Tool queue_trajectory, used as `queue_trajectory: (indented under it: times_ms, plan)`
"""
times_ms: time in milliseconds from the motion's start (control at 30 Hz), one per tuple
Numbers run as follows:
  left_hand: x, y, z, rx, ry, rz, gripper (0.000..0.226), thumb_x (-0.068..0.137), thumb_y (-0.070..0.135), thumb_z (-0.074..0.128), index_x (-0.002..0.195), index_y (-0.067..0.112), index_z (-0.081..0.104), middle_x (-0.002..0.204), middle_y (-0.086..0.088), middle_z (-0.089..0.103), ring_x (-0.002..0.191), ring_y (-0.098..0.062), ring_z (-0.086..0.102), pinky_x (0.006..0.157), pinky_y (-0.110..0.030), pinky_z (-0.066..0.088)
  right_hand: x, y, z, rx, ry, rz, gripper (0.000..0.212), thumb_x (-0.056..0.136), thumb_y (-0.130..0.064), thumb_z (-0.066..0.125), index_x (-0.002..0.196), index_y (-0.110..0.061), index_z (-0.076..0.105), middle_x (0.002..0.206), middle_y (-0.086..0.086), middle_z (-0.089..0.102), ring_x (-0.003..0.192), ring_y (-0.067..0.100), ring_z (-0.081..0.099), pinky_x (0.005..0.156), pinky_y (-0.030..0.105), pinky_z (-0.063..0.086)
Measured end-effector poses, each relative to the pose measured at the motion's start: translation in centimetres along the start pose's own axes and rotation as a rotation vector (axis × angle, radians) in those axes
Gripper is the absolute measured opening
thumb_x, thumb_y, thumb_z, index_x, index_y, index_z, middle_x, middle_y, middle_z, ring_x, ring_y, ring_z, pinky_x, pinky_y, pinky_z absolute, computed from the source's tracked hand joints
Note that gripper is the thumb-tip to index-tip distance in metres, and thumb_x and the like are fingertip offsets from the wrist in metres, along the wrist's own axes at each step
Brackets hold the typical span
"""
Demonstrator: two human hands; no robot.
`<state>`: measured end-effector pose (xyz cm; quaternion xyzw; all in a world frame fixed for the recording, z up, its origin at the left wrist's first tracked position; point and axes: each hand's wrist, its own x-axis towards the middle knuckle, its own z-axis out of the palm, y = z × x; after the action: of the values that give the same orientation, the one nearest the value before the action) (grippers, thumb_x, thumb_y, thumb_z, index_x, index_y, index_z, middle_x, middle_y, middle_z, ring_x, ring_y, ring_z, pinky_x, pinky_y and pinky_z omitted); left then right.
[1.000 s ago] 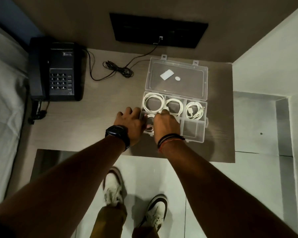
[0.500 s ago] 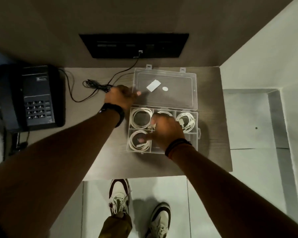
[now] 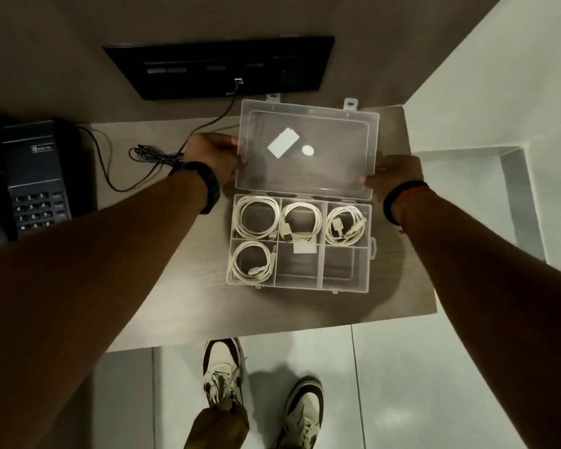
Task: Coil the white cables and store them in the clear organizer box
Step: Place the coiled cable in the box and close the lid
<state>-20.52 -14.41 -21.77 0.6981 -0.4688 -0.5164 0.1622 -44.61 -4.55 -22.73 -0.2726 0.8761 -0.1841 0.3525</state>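
Note:
The clear organizer box [image 3: 345,288] lies on the small wooden table with its lid [image 3: 334,163] swung back. Several coiled white cables fill its compartments: one at back left [image 3: 256,217], one at back middle [image 3: 302,218], one at back right [image 3: 345,225], one at front left [image 3: 251,261]. The front middle and front right compartments hold no cable. My left hand [image 3: 216,155] grips the lid's left edge. My right hand [image 3: 394,175] grips the lid's right edge near the hinge.
A black desk phone [image 3: 34,176] stands at the table's left. A thin black cord [image 3: 156,157] runs from a dark wall panel [image 3: 217,69] across the tabletop. A white wall closes the right side. My shoes [image 3: 222,371] are on the tiled floor below.
My right hand left the box's compartments and moved to the lid's right edge. My left hand shifted onto the lid's left edge. The front left cable now lies uncovered.

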Motion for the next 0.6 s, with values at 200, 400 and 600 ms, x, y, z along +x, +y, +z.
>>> queue_trajectory:
  times_ms: [200,400,600]
  plan:
    - [-2.4,-0.4,0.1,-0.121,0.027,0.021,0.014,0.080,0.000,0.067,0.082,0.014,0.067,0.081,-0.003,0.068,0.075,-0.016,0.065,0.061,-0.026,0.059,-2.4,1.4,-1.4,0.363,0.062,0.071,0.026,0.075,0.003,0.069,0.064,-0.021,0.066,0.067,0.005,0.066,0.058,0.021,0.061,0.059,0.032,0.054]
    - [-5.4,-1.2,-0.9,-0.173,0.026,0.260,0.019,0.078,-0.009,0.064,0.090,0.006,0.067,0.084,0.003,0.067,0.073,-0.003,0.066,0.063,-0.016,0.055,-4.9,3.6,-2.8,0.516,0.064,-0.069,0.029,0.072,0.015,0.063,0.062,-0.011,0.066,0.061,0.007,0.063,0.057,0.016,0.063,0.061,0.027,0.056]
    - [-9.2,-5.5,-2.7,-0.113,-0.020,0.266,0.025,0.084,-0.002,0.052,0.097,0.009,0.070,0.097,-0.009,0.070,0.081,-0.010,0.068,0.079,-0.025,0.057,-8.0,6.2,-2.9,0.512,-0.069,-0.128,0.026,0.074,-0.007,0.060,0.058,-0.024,0.071,0.068,-0.010,0.072,0.067,0.010,0.065,0.077,0.031,0.051]
